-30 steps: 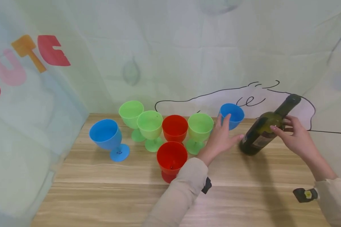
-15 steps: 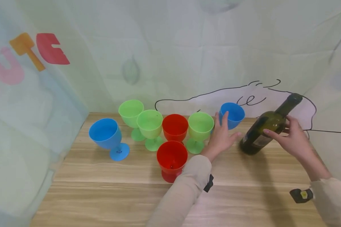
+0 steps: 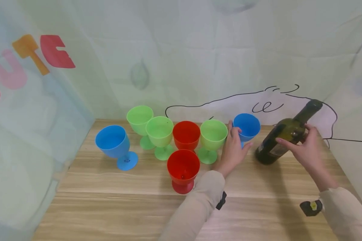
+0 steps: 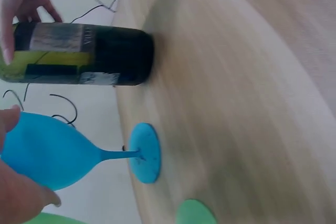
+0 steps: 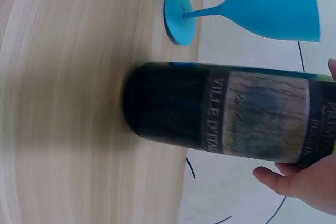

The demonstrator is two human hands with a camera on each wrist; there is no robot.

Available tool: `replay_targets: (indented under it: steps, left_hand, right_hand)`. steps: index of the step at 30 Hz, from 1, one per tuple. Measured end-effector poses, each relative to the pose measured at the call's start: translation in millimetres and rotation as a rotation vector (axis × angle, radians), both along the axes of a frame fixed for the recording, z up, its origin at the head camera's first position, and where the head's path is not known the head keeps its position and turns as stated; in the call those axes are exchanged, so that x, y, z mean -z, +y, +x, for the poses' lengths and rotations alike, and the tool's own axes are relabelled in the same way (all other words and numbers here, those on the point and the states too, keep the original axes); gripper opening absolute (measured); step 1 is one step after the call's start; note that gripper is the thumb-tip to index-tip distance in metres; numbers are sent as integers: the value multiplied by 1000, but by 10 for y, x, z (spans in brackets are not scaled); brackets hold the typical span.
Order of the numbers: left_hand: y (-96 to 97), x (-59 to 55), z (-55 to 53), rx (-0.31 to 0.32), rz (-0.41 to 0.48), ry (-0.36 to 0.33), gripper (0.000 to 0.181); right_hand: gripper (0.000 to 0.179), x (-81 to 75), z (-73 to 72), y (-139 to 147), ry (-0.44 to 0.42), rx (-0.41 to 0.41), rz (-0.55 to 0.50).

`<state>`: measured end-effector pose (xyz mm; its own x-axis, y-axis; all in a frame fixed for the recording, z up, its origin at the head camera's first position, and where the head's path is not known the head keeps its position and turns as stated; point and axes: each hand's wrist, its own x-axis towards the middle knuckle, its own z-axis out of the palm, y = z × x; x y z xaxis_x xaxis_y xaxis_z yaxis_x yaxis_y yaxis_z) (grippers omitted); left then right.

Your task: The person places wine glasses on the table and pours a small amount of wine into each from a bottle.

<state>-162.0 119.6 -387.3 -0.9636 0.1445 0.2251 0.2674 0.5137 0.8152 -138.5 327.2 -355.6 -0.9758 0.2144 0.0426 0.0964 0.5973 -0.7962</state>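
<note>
My left hand [image 3: 233,152] holds the bowl of a blue plastic goblet [image 3: 248,126] at the back right of the table. In the left wrist view the goblet's bowl [image 4: 44,150] sits between thumb and fingers, and its foot is at the tabletop. Around the body of a dark green wine bottle [image 3: 282,137] curls my right hand [image 3: 309,155], the thumb on the label side. The bottle [image 5: 220,111] stands upright on the table, right of that goblet. Part of the right hand's fingers is hidden behind it.
Left of my left hand stand several green goblets [image 3: 213,134] and two red goblets [image 3: 183,165]. Another blue goblet [image 3: 112,142] is farthest left. A printed cloth backdrop [image 3: 187,60] rises behind the wooden table [image 3: 114,207].
The blue goblet by my left hand has shifted slightly toward me, and that hand has closed in on it. My right hand has moved left around the bottle, which stays in place.
</note>
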Motion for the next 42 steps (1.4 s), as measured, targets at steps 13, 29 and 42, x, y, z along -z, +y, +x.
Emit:
replay_targets:
  steps: [13, 29, 42]
  left_hand:
    - [22, 120, 96, -41, 61, 95, 58]
    - [-194, -15, 530, 40, 192, -77, 60]
    - [-514, -180, 745, 127, 199, -93, 68]
  right_hand:
    - [95, 72, -21, -48, 17, 113, -16]
    - [89, 122, 102, -47, -12, 56, -27]
    - [87, 118, 236, -139, 48, 2, 27]
